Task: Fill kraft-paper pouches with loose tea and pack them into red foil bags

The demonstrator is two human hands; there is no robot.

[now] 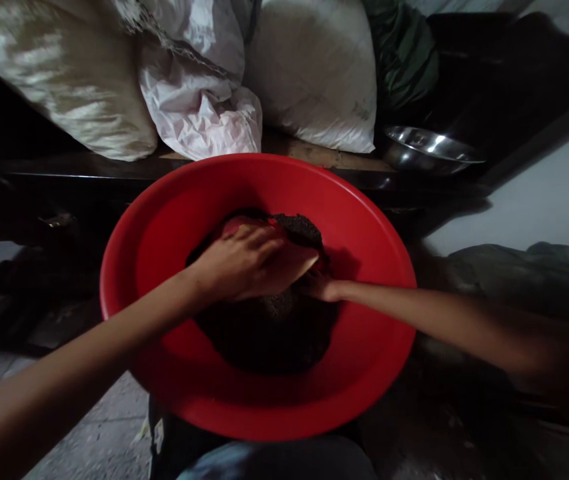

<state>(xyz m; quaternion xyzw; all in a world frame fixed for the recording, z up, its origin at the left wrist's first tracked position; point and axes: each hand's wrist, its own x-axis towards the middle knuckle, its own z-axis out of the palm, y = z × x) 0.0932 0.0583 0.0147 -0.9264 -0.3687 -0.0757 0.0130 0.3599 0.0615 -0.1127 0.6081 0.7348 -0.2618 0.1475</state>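
A large red plastic basin [364,220] sits in front of me, holding a heap of small dark seeds [269,340]. My left hand [244,263] lies palm down over the heap, gripping the edge of a small red scoop or dish [291,263] that carries some dark seeds at its far rim. My right hand [321,287] reaches in from the right and is mostly hidden under the scoop; its fingers touch the heap and the scoop's underside.
Several stuffed white sacks [314,73] and a crumpled white plastic bag [199,113] lean on a low wooden ledge behind the basin. A steel bowl [427,150] stands at the back right. A dark cloth bundle [529,267] lies to the right, and grey floor shows at lower left.
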